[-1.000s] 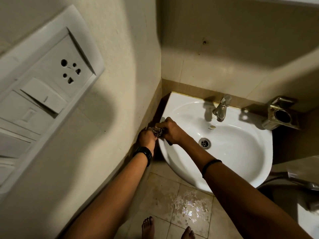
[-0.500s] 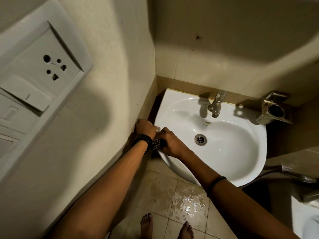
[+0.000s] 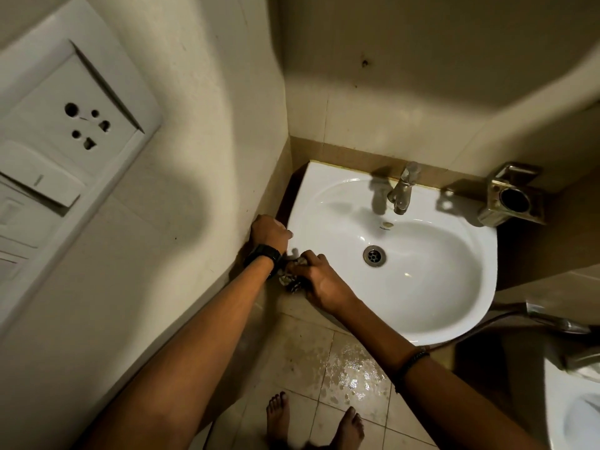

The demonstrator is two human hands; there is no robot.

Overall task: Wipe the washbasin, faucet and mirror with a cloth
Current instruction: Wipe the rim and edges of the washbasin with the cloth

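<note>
Now, from your head camera, your right hand (image 3: 319, 284) is clenched around the crumpled patterned cloth (image 3: 293, 278), pressing it against the near-left rim of the basin (image 3: 431, 323). Your left hand (image 3: 269, 232) sits just beyond it at the basin's left edge, in the gap beside the wall (image 3: 194, 157); its fingers curl out of sight, so you cannot tell whether they grip anything. A black watch (image 3: 264, 254) wraps that wrist, touching the cloth, and a dark band (image 3: 412, 360) circles your right forearm. The faucet (image 3: 402, 191) stands upright at the basin's back, well apart from both hands, with the drain (image 3: 374, 255) between it and you. A metal holder (image 3: 513, 199) hangs right of the basin. Your bare feet (image 3: 279, 417) stand on wet floor tiles (image 3: 350, 371). A socket plate (image 3: 65, 125) is on the left wall.
</note>
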